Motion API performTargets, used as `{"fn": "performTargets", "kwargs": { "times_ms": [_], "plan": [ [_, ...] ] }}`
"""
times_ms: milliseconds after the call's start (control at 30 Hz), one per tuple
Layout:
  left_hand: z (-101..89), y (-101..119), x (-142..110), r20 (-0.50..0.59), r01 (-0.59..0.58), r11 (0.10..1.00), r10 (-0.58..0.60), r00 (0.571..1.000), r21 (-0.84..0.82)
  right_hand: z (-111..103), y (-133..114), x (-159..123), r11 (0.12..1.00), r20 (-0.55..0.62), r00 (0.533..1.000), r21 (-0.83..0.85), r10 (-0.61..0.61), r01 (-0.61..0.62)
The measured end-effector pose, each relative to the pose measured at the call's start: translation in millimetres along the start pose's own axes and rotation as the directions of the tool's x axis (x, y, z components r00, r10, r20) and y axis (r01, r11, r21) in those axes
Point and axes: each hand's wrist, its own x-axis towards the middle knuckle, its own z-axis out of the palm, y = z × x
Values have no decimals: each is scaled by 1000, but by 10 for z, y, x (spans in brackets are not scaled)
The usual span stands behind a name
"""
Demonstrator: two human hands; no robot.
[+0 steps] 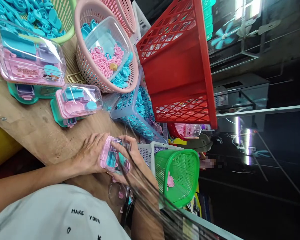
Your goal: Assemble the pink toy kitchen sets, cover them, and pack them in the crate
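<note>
Between my two hands is a small toy case (pixel 111 159) with a pink base, a clear cover and teal pieces inside. My left hand (pixel 91 155) presses against its pink side, fingers closed along the edge. From the other side, my right hand (pixel 137 163) wraps its fingers over the clear cover; loose strands of hair blur part of it. On the wooden table (pixel 65 143) beyond my left hand stands a similar toy case (pixel 77 103) with a teal base. Behind that one are stacked toy cases (pixel 30 63) with clear covers.
A pink basket (pixel 81 63) holds blue parts and a clear tub (pixel 107 28) of small pink pieces. Blue parts fill a green basket (pixel 71 23) and a lavender crate (pixel 135 116). A red crate (pixel 175 70) and a bright green basket (pixel 177 176) stand to the right.
</note>
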Motion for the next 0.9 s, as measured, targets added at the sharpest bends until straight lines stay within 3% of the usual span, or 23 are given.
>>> {"fn": "performTargets", "kwargs": {
  "times_ms": [200,367,533,900],
  "plan": [
    [-35,2,6,37,13,1000,-13,999,-8,56,88,-42,999,-50,999,33,-10,12],
    [25,-30,-9,-24,-13,1000,13,1000,11,90,95,-79,999,-77,997,48,11,-7],
    [-9,-14,-3,-2,-23,1000,23,1000,0,0,-8,-12,998,31,997,-8,64,-63],
    [-87,41,11,57,27,999,-24,998,-45,-179,-98,154,1000,161,986,-1,31,-31]
  ]
}}
